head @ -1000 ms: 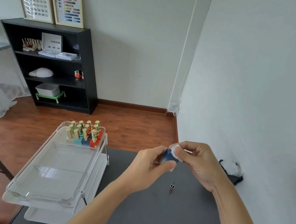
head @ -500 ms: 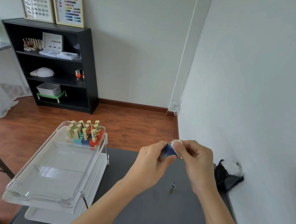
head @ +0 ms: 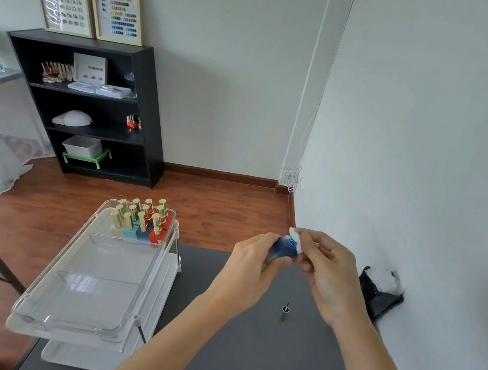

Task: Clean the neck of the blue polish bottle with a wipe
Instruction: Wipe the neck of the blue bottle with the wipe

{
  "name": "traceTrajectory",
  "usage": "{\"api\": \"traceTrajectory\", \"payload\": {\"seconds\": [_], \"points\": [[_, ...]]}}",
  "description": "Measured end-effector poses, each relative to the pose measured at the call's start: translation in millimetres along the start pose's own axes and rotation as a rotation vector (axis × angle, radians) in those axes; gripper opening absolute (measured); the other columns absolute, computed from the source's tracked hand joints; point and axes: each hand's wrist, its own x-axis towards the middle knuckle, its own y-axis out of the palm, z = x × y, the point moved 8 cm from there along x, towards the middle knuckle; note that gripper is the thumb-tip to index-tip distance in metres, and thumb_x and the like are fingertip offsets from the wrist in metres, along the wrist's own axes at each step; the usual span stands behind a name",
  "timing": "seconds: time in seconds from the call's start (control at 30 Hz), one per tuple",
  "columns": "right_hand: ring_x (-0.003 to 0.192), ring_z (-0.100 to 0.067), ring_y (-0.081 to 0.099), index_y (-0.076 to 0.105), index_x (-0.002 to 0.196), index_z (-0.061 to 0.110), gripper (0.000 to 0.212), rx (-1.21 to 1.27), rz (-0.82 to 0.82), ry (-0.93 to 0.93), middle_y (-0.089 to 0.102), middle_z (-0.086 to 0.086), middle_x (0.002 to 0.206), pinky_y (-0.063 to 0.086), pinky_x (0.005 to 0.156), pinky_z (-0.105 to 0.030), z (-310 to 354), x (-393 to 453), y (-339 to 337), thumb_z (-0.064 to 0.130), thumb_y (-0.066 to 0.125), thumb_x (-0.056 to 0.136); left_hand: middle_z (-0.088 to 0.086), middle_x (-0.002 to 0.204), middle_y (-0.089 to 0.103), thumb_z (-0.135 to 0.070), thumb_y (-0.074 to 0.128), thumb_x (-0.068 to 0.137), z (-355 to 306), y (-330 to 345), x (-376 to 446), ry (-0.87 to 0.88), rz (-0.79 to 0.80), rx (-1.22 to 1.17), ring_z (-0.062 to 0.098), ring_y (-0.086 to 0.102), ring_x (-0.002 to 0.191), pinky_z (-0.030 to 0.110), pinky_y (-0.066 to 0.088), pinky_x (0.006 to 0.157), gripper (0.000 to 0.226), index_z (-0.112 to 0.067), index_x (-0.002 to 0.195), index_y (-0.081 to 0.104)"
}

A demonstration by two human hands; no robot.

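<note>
My left hand (head: 252, 260) grips the blue polish bottle (head: 283, 248), tilted with its open neck pointing up and to the right, above the dark grey table (head: 242, 359). My right hand (head: 326, 268) pinches a small white wipe (head: 297, 240) against the bottle's neck. The bottle's gold cap with its brush (head: 285, 311) stands upright on the table below my hands.
A clear tray (head: 87, 294) on a white cart at the left holds several gold-capped polish bottles (head: 143, 217) at its far end. A black bag with white waste (head: 381, 286) lies against the right wall. A black shelf (head: 90, 104) stands far back.
Both hands have risen slightly and shifted away from me. The wipe has slid around the bottle's neck as my right hand turned.
</note>
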Motion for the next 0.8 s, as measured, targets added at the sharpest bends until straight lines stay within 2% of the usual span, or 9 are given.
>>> {"api": "traceTrajectory", "payload": {"seconds": [0.13,0.2,0.3,0.37,0.47,0.57,0.63,0.7,0.8], "points": [[0.059,-0.010,0.048,0.079,0.094,0.018,0.013,-0.182,0.068,-0.068,0.067,0.011,0.064,0.046,0.065,-0.021,8.7,-4.5,0.5,0.018,0.068,0.087,-0.026,0.073,0.046,-0.019,0.062,0.093,-2.4,0.2,-1.3,0.011,0.000,0.005,-0.005,0.047,0.066,0.006,0.033,0.062,0.010,-0.011,0.098,0.063],[0.063,-0.008,0.060,0.079,0.095,0.018,0.013,-0.252,0.067,-0.126,0.074,0.012,0.070,0.049,0.070,-0.020,14.3,-6.2,0.3,0.019,0.070,0.085,-0.023,0.071,0.046,-0.019,0.062,0.093,-4.0,0.8,-1.1,-0.004,-0.001,-0.008,-0.002,0.047,0.065,0.007,0.034,0.061,0.008,-0.012,0.096,0.062],[0.084,-0.012,0.074,0.080,0.091,0.015,0.013,-0.276,0.082,-0.182,0.079,0.002,0.085,0.053,0.081,-0.022,20.5,-4.2,-0.6,0.022,0.072,0.083,-0.014,0.069,0.051,-0.022,0.061,0.093,-6.5,1.4,-1.1,-0.038,0.018,-0.050,0.007,0.046,0.063,0.012,0.036,0.059,0.010,-0.012,0.091,0.060],[0.082,-0.012,0.073,0.079,0.086,0.012,0.018,-0.296,0.114,-0.193,0.079,-0.001,0.083,0.053,0.079,-0.021,24.0,0.3,-3.3,0.028,0.072,0.079,0.001,0.071,0.058,-0.025,0.061,0.093,-5.2,2.8,0.0,-0.061,0.072,-0.096,0.011,0.045,0.061,0.018,0.037,0.058,0.014,-0.011,0.089,0.059],[0.075,-0.014,0.069,0.078,0.080,0.007,0.029,-0.178,0.278,-0.110,0.076,-0.005,0.078,0.052,0.073,-0.021,22.0,7.4,-1.9,0.035,0.074,0.073,0.012,0.078,0.062,-0.032,0.061,0.091,-0.9,7.2,0.7,-0.101,0.162,-0.194,0.021,0.048,0.063,0.031,0.042,0.060,0.021,-0.012,0.088,0.061],[0.074,-0.016,0.068,0.077,0.077,0.004,0.028,0.041,0.437,0.012,0.073,-0.007,0.075,0.055,0.069,-0.022,13.9,11.2,5.4,0.031,0.073,0.071,0.012,0.085,0.066,-0.042,0.060,0.089,1.0,11.9,-0.2,-0.151,0.206,-0.242,0.034,0.058,0.077,0.049,0.051,0.073,0.025,-0.017,0.095,0.064],[0.073,-0.015,0.069,0.078,0.074,0.007,0.021,0.079,0.430,0.033,0.074,-0.006,0.075,0.055,0.067,-0.021,13.7,12.6,8.1,0.027,0.069,0.073,0.006,0.082,0.067,-0.040,0.060,0.090,0.9,12.0,0.5,-0.169,0.189,-0.248,0.030,0.058,0.075,0.045,0.051,0.071,0.023,-0.019,0.097,0.065],[0.071,-0.012,0.069,0.078,0.073,0.009,0.018,0.034,0.367,-0.003,0.075,-0.004,0.074,0.055,0.066,-0.019,15.7,12.8,9.0,0.021,0.066,0.078,-0.005,0.074,0.063,-0.034,0.061,0.091,4.0,9.4,3.0,-0.177,0.137,-0.226,0.014,0.052,0.064,0.029,0.047,0.063,0.018,-0.017,0.095,0.064],[0.072,-0.008,0.068,0.079,0.078,0.012,0.015,-0.237,0.170,-0.151,0.077,0.000,0.079,0.051,0.069,-0.016,20.7,11.9,3.9,0.018,0.068,0.086,-0.013,0.063,0.053,-0.028,0.062,0.091,4.0,3.6,5.1,-0.191,0.055,-0.117,0.008,0.046,0.056,0.012,0.037,0.056,0.011,-0.021,0.084,0.057]]}}
